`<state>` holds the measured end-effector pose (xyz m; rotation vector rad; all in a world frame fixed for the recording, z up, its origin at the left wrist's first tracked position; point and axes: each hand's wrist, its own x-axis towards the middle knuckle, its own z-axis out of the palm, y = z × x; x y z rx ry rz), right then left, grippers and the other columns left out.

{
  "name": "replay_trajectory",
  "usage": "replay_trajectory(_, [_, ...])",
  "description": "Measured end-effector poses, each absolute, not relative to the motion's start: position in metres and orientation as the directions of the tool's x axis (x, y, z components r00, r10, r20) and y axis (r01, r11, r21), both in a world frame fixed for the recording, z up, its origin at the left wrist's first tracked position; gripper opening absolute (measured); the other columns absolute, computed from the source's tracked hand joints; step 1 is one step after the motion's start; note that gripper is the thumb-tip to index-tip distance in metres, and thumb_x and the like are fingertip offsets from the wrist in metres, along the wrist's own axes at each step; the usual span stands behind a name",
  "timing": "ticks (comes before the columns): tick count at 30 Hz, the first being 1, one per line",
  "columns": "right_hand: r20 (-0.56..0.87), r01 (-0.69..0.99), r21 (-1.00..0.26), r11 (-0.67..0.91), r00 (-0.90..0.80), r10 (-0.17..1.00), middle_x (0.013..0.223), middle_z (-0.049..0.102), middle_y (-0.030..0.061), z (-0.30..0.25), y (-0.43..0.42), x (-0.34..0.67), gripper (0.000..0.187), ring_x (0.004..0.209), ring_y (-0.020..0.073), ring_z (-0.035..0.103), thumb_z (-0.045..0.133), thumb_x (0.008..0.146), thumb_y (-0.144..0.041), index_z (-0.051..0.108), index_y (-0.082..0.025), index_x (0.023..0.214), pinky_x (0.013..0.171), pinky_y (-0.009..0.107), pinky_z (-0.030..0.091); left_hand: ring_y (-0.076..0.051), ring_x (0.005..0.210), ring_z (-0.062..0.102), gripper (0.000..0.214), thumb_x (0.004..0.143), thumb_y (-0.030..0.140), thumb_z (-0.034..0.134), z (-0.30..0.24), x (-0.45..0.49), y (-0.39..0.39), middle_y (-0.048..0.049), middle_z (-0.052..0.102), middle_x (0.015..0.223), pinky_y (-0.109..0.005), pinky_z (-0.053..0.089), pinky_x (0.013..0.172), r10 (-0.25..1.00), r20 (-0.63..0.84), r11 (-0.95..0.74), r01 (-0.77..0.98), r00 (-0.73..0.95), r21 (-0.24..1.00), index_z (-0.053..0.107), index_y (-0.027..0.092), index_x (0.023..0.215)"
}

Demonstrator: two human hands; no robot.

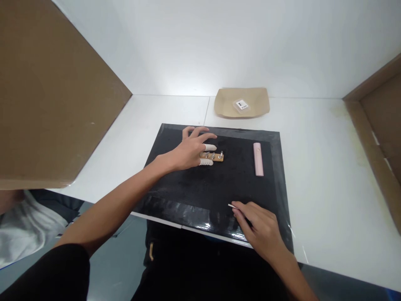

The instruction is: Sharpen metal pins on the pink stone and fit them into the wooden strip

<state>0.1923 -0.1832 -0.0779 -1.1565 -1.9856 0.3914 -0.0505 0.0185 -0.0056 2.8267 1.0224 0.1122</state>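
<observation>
A narrow wooden strip with several upright metal pegs (218, 157) lies on the black mat (188, 184). My left hand (192, 148) has it between thumb and index finger, both wrapped in white finger covers; the other fingers are spread above. Part of the strip is hidden under this hand. Near the front edge of the mat, my right hand (258, 223) pinches a thin white stick (232, 206), whose tip points left. Most of the stick is out of sight in the fingers. To the right on the mat lies a slim pink case (258, 159).
Behind the mat, a brown paper tray (221, 107) holds a small clear box with a white label (241, 105). Cardboard panels flank the white table (326, 175) on the left and right, with a white wall behind. Part of another person (28, 225) shows at lower left.
</observation>
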Motion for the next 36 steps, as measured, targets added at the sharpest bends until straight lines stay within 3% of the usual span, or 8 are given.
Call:
replay_trajectory(13, [0.477,0.595,-0.599,0.535,-0.271,0.836,0.088,0.074,0.0054,-0.078,-0.186,0.193,0.022,0.071,0.0143,0.065,0.063,0.1,-0.007,0.066,-0.012,0.122,0.067,0.029,0.054,-0.036,0.146,0.042,0.021,0.085,0.01,0.071,-0.002,-0.049,0.021,-0.0061,0.062,0.149,-0.057,0.02,0.115,0.624,-0.022,-0.771,0.62,0.781,0.148,0.08,0.024,0.097])
replay_trajectory(17, [0.474,0.6,-0.6,0.53,-0.267,0.839,0.088,0.074,0.0054,-0.078,-0.186,0.193,0.021,0.07,0.0141,0.066,0.061,0.102,-0.009,0.066,-0.013,0.122,0.066,0.029,0.055,-0.035,0.146,0.041,0.02,0.087,0.017,0.072,0.0,-0.05,0.022,-0.0063,0.061,0.15,-0.057,0.021,0.115,0.611,-0.038,-0.78,0.609,0.791,0.141,0.079,0.025,0.103])
replay_trajectory(23, [0.488,0.596,-0.597,0.536,-0.261,0.833,0.088,0.075,0.0057,-0.077,-0.184,0.193,0.021,0.069,0.0145,0.066,0.061,0.102,-0.009,0.066,-0.014,0.122,0.065,0.029,0.055,-0.036,0.144,0.042,0.029,0.076,0.006,0.066,-0.006,-0.049,0.024,-0.0072,0.061,0.149,-0.056,0.022,0.113,0.6,-0.069,-0.789,0.604,0.797,0.116,0.08,0.024,0.095])
replay_trajectory(29, [0.495,0.598,-0.592,0.541,-0.26,0.829,0.089,0.076,0.0065,-0.077,-0.184,0.192,0.02,0.07,0.0151,0.067,0.061,0.101,-0.008,0.067,-0.012,0.12,0.066,0.03,0.056,-0.037,0.144,0.044,0.032,0.078,0.008,0.065,-0.007,-0.046,0.03,-0.0073,0.063,0.147,-0.058,0.021,0.115,0.594,-0.068,-0.79,0.598,0.801,0.134,0.08,0.026,0.1])
replay_trajectory(36, [0.48,0.591,-0.602,0.537,-0.27,0.835,0.091,0.075,0.0071,-0.08,-0.184,0.193,0.022,0.072,0.0154,0.066,0.063,0.1,-0.007,0.066,-0.011,0.122,0.067,0.03,0.055,-0.036,0.143,0.045,0.027,0.077,0.007,0.064,-0.008,-0.044,0.037,-0.0072,0.064,0.147,-0.059,0.023,0.114,0.576,-0.128,-0.801,0.588,0.807,0.107,0.08,0.025,0.091])
